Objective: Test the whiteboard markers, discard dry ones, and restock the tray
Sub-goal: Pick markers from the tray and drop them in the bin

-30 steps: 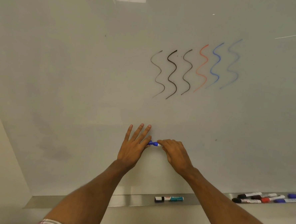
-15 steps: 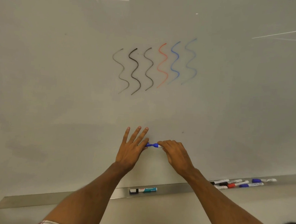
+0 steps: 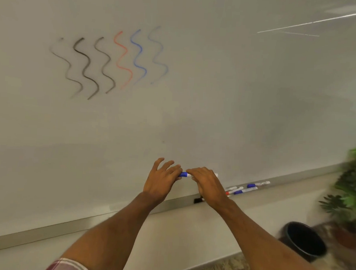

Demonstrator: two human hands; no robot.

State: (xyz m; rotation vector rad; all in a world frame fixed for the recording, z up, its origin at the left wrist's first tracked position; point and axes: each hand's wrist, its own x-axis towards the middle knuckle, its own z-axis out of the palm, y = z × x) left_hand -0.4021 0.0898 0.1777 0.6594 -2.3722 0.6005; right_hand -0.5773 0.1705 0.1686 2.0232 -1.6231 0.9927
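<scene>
A blue whiteboard marker (image 3: 184, 174) is held level in front of the whiteboard (image 3: 217, 95). My left hand (image 3: 162, 179) pinches its blue cap end with thumb and forefinger, the other fingers spread. My right hand (image 3: 208, 183) grips the white barrel, whose far end pokes out past the knuckles. Several wavy test lines (image 3: 108, 61) in black, red and blue are drawn at the upper left of the board. Several capped markers (image 3: 245, 188) lie on the metal tray (image 3: 291, 179) to the right of my hands.
A dark waste bin (image 3: 304, 240) stands on the floor at the lower right. A green potted plant (image 3: 355, 187) is beside it at the right edge. A black eraser (image 3: 198, 200) sits on the tray, partly hidden behind my right wrist.
The view has swung to the right, so the test lines sit farther left and the bin and plant have come into sight. Both hands still hold the blue marker.
</scene>
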